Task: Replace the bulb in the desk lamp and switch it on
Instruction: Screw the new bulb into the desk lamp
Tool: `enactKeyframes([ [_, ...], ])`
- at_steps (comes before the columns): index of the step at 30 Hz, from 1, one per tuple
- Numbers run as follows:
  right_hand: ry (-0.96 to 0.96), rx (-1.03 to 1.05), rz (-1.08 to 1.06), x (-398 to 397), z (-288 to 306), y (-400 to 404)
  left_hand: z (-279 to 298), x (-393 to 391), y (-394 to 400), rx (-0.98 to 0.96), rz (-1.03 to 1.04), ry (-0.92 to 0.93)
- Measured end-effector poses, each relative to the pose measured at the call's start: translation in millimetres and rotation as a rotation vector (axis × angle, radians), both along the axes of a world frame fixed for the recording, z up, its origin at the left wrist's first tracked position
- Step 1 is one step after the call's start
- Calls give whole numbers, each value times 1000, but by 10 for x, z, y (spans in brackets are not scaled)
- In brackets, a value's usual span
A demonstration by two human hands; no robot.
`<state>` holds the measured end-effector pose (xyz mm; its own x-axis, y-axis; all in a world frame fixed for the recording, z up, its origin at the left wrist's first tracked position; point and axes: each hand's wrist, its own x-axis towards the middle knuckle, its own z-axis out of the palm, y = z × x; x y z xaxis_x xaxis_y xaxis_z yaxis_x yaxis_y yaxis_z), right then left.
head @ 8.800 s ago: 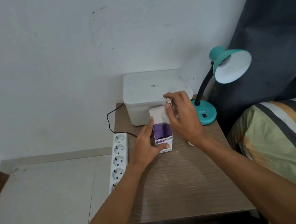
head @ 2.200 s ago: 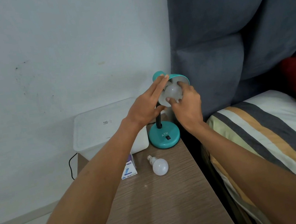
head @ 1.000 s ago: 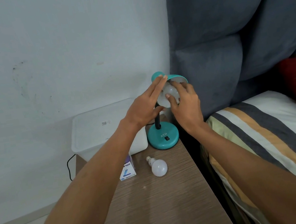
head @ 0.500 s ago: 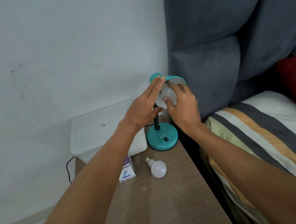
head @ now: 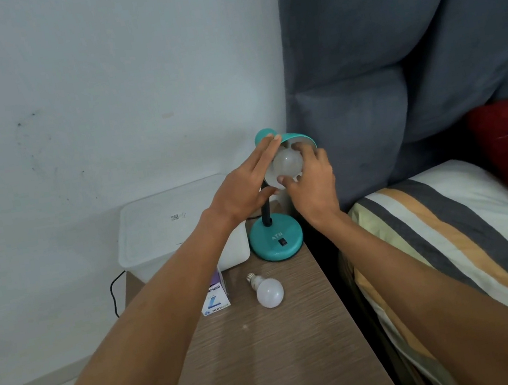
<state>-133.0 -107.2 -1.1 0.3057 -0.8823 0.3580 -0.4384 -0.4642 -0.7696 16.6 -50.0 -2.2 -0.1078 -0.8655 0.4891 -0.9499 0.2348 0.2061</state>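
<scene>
Grey padded headboard rises behind and to the right of both hands. Bed with striped cover, cream, grey and tan, lies right of the right forearm. Brown wood-grain bedside table sits beneath both forearms. White lidded plastic box stands on the table below and left of the left hand, against the wall.

Teal desk lamp with round base stands directly below the hands; its teal shade is at fingertip level, opening turned toward the camera. Left hand: fingers extended and flat, laid along the left side of the shade, thumb underneath; hand wide, not closed around anything. Right hand: fingers and thumb wrapped on the frosted white bulb in the shade. Whether the bulb is fully seated cannot be told.

Second white frosted bulb with metal screw cap lies on its side on the table, below the hands. Small purple-and-white bulb carton stands just left of it, partly behind the left forearm.
</scene>
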Motion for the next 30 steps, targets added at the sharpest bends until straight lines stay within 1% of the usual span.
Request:
enactKeyframes([
  [3, -143, 202, -16, -4, -1, -78, 17, 10, 13, -11, 4, -3],
  [4, -163, 229, -17, -7, -4, -84, 20, 6, 15, -14, 2, -7],
  [5, -158, 217, -17, -10, -5, -80, 22, 4, 13, -13, -1, -11],
  [6, -130, 163, -16, -16, -2, -68, 18, 0, 9, -7, -4, -14],
  [9, 24, -114, 41, -15, -24, -56, -4, -6, -4, 2, -4, -5],
  [11, 121, -210, 59, -5, -29, -68, -9, 2, -7, 10, 3, 3],
  [13, 94, -158, 37, 10, -23, -64, -5, 4, -9, 6, 2, 0],
  [17, -83, 77, -21, 41, 0, -52, -10, -20, -17, -9, -7, -12],
  [21, -141, 151, -23, 30, 34, -68, 2, -49, -5, -18, -2, 0],
  [25, -94, 128, -41, 12, 94, -50, 27, -80, 14, -5, 39, 4],
  [27, -78, 65, -84, -35, 128, -1, 22, -110, 39, 4, 69, 32],
  [30, -126, -43, -110, -106, 194, 102, -4, -128, 131, 6, 117, 81],
])
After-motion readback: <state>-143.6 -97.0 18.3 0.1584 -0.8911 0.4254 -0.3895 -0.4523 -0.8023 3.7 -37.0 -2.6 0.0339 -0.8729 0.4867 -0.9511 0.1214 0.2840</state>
